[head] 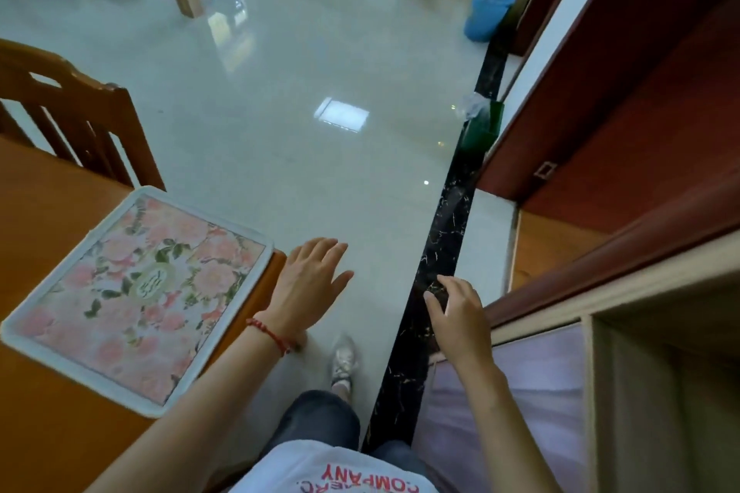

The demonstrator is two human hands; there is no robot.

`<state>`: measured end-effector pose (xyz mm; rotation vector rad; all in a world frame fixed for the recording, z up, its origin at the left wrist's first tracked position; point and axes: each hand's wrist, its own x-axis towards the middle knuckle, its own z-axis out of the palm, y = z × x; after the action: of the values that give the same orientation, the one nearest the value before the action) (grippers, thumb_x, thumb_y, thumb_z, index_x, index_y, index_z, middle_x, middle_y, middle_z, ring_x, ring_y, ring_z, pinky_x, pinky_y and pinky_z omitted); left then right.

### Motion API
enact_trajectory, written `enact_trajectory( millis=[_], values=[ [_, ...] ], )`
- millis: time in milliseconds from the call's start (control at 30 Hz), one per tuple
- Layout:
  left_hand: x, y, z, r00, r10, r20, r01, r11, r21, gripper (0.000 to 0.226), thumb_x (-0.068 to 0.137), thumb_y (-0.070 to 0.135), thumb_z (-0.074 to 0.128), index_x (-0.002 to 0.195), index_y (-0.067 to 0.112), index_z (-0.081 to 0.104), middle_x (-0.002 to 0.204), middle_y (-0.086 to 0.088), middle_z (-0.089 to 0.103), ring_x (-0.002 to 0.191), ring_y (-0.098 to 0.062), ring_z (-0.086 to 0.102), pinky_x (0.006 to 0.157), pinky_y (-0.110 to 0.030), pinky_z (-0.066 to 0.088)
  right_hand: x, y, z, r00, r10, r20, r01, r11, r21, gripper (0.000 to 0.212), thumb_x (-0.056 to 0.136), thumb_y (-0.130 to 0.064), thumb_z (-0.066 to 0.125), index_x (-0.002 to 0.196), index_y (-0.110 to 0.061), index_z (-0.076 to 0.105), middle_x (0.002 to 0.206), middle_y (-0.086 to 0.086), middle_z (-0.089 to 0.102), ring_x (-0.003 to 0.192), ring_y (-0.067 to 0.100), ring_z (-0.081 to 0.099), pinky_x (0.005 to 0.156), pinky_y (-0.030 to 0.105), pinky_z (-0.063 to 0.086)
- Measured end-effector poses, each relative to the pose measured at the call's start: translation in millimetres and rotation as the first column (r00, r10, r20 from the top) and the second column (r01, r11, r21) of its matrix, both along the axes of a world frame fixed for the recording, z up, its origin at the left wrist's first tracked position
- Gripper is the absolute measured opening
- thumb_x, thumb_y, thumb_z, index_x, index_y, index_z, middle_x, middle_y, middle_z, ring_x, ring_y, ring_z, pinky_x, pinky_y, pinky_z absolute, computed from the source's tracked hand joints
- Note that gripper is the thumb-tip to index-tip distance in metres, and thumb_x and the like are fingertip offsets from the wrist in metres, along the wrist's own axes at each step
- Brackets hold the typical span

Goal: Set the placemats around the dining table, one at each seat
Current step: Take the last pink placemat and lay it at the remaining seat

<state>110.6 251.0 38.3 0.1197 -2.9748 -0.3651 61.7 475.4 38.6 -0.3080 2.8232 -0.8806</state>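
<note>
At lower left of the frame I see a floral placemat point(136, 292) lying flat on the wooden dining table point(48, 204), near its corner. My left hand point(308, 284) hovers just past the table edge, fingers straight, holding nothing. My right hand point(456, 316), lower right of centre, hangs loosely curled over the dark floor strip point(444, 220). A wooden chair point(80, 112) stands at left.

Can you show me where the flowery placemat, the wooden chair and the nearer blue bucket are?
placemat point(140, 288): head view, on its floral middle.
wooden chair point(80, 120): head view, on the slatted backrest.
blue bucket point(486, 12): head view, on its outer wall.
</note>
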Motion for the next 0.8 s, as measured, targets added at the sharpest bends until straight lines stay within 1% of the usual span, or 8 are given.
enact_trajectory(
  millis=[167,200,267,300,433,567,667,800],
  values=[
    [-50.0,-22.5,-9.6,1.0,-0.006,-0.001,0.006,1.0,0.001,0.042,0.076,0.031,0.071,0.11,0.007,0.062,0.107,-0.013,0.068,0.098,-0.033,0.065,0.079,-0.045,0.053,-55.2,-20.1,-5.3,1.0,0.006,-0.015,-0.005,0.999,0.043,0.04,0.091,-0.027,0.051,0.126,-0.008,0.05,0.129,0.005,0.052,0.122,0.019,0.044,0.1,0.028,0.035],
    [-59.3,-29.3,-10.5,1.0,0.002,0.002,-0.002,1.0,-0.005,0.041,0.078,0.033,0.069,0.108,0.007,0.063,0.105,-0.012,0.069,0.097,-0.033,0.065,0.079,-0.044,0.053,-67.7,-26.1,-4.7,1.0,0.017,-0.02,-0.016,0.998,0.057,0.04,0.091,-0.027,0.051,0.126,-0.008,0.05,0.129,0.005,0.052,0.123,0.019,0.043,0.1,0.028,0.036],
    [-77.5,-45.0,-12.0,1.0,0.024,0.014,-0.024,1.0,-0.019,0.04,0.082,0.039,0.058,0.108,0.008,0.063,0.104,-0.01,0.069,0.097,-0.031,0.065,0.08,-0.042,0.053,-93.4,-38.9,-4.3,0.998,0.049,-0.034,-0.046,0.995,0.091,0.04,0.092,-0.027,0.05,0.127,-0.008,0.049,0.13,0.005,0.051,0.122,0.02,0.043,0.1,0.029,0.036],
    [-86.4,-52.6,-13.1,0.999,0.038,0.021,-0.038,0.999,-0.013,0.041,0.083,0.04,0.055,0.108,0.008,0.063,0.105,-0.01,0.069,0.098,-0.03,0.065,0.081,-0.041,0.052,-106.1,-45.2,-3.9,0.997,0.066,-0.04,-0.061,0.992,0.108,0.04,0.092,-0.027,0.05,0.127,-0.008,0.049,0.13,0.005,0.051,0.122,0.021,0.043,0.1,0.03,0.036],
    [-116.1,-80.1,-15.8,0.995,0.097,0.035,-0.098,0.995,0.015,0.042,0.076,0.029,0.072,0.11,0.006,0.063,0.108,-0.013,0.068,0.102,-0.033,0.063,0.084,-0.045,0.051,-152.7,-73.2,-1.5,0.987,0.143,-0.075,-0.131,0.98,0.147,0.042,0.092,-0.027,0.049,0.129,-0.006,0.048,0.131,0.007,0.05,0.124,0.021,0.042,0.103,0.031,0.035],
    [-136.9,-100.3,-15.6,0.985,0.169,0.038,-0.17,0.985,0.015,0.042,0.076,0.028,0.072,0.111,0.007,0.063,0.108,-0.012,0.068,0.101,-0.033,0.063,0.083,-0.045,0.051,-191.2,-100.0,0.2,0.964,0.231,-0.133,-0.206,0.962,0.181,0.04,0.091,-0.024,0.053,0.124,-0.003,0.052,0.127,0.012,0.054,0.121,0.027,0.047,0.101,0.037,0.039],
    [-146.8,-112.7,-12.6,0.97,0.243,0.021,-0.243,0.97,-0.004,0.043,0.07,0.026,0.077,0.106,0.006,0.064,0.104,-0.013,0.069,0.095,-0.032,0.066,0.077,-0.045,0.054,-218.3,-121.8,1.2,0.947,0.284,-0.151,-0.261,0.953,0.156,0.038,0.089,-0.021,0.056,0.121,-0.002,0.055,0.123,0.014,0.057,0.117,0.029,0.05,0.097,0.038,0.041],
    [-155.5,-129.0,-11.3,0.919,0.393,0.025,-0.393,0.919,-0.015,0.044,0.066,0.024,0.08,0.103,0.005,0.065,0.1,-0.013,0.07,0.091,-0.032,0.067,0.073,-0.043,0.055,-260.6,-161.5,-2.4,0.876,0.428,-0.224,-0.398,0.902,0.165,0.035,0.083,-0.017,0.065,0.113,0.0,0.06,0.112,0.016,0.063,0.105,0.031,0.059,0.089,0.039,0.047]
  ],
)
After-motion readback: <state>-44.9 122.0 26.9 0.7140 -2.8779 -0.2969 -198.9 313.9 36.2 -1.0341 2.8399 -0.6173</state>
